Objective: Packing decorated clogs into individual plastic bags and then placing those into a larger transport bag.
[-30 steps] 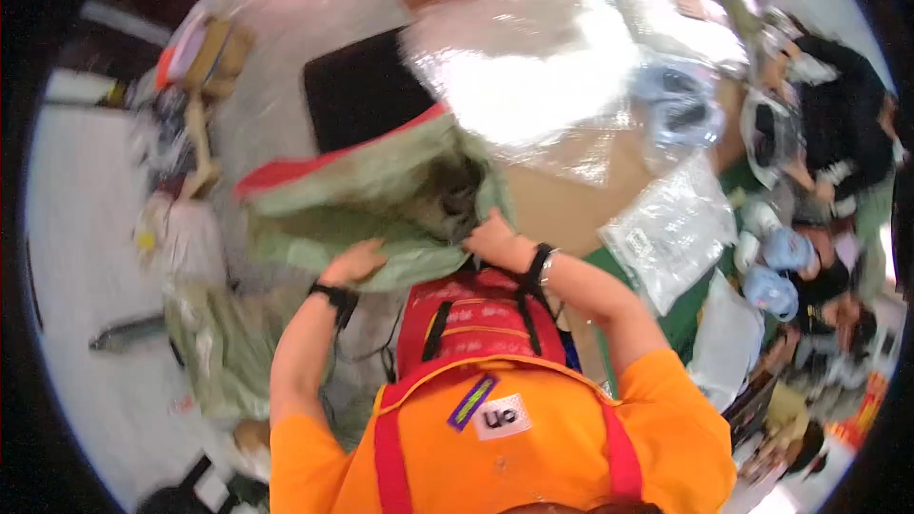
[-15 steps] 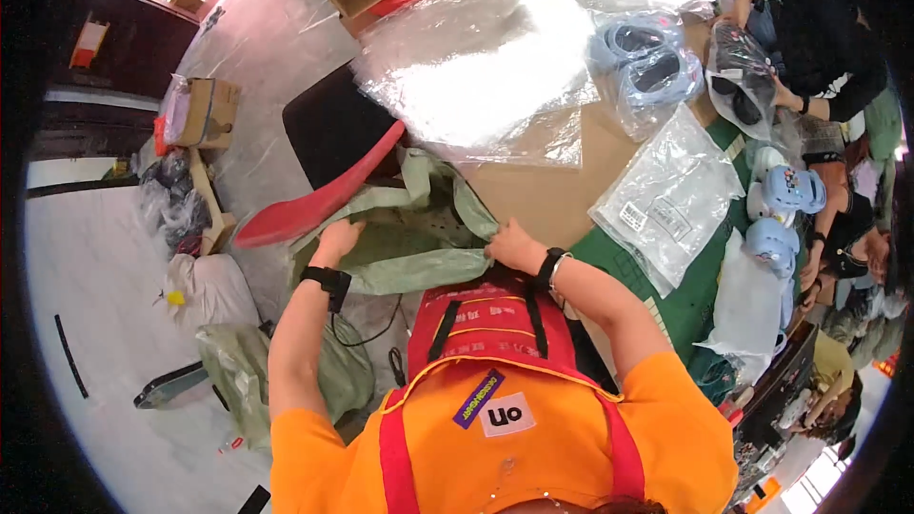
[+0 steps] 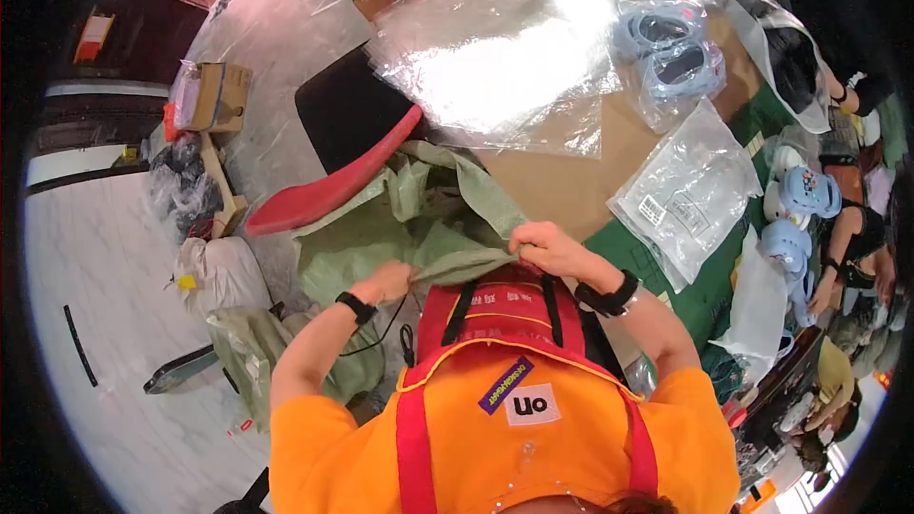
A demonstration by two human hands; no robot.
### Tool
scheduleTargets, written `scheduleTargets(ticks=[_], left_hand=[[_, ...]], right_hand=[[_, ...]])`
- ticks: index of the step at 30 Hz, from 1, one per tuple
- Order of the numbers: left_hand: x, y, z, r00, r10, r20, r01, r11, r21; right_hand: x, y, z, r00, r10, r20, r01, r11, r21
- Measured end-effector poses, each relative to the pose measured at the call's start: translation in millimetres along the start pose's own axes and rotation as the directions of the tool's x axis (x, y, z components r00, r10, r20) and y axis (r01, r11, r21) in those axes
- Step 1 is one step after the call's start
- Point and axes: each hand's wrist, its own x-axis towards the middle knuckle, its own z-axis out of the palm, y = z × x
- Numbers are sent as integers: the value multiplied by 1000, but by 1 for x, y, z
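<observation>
A green woven sack (image 3: pixel 352 254) hangs in front of my red apron, its mouth gathered and partly folded over. My left hand (image 3: pixel 387 282) pinches the sack's near edge. Further right, my right hand (image 3: pixel 550 249) is closed on the other end of that rim, by the table's edge. The fabric between them is drawn into a taut fold. Most of the inside of the sack is hidden. Just beyond it stands a chair with a black back and a red edge (image 3: pixel 338 190).
Clear plastic sheets (image 3: pixel 495 48) and bagged light-blue clogs (image 3: pixel 671 67) lie on the table. A flat clear bag (image 3: pixel 685 195) rests on the green mat (image 3: pixel 624 262). Co-workers handle bagged footwear at the right. Other sacks (image 3: pixel 243 352) sit on the floor at left.
My left hand has moved right and toward me, drawing the sack's near rim with it. The mouth has narrowed. At the far right, a co-worker's bag has shifted.
</observation>
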Motion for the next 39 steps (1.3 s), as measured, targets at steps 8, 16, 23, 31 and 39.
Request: scheduleTargets(ticks=[8,16,23,31,39], left_hand=[[-67,33,-27,959,268,94,-210,892,-400],[-17,14,-6,917,398,40,-364,872,-326],[-32,53,-49,927,317,201,-166,826,-538],[-21,117,-77,850,297,436,-175,938,-298],[54,98,-35,855,254,453,-335,936,108]], right_hand=[[-8,9,-18,984,159,-79,-171,967,-187],[-8,60,-3,985,18,-169,-130,719,-683],[-29,64,18,846,-123,-518,-280,725,-629],[-50,59,81,659,-52,-750,-381,837,-392],[-85,81,138,532,172,-829,-466,877,-117]])
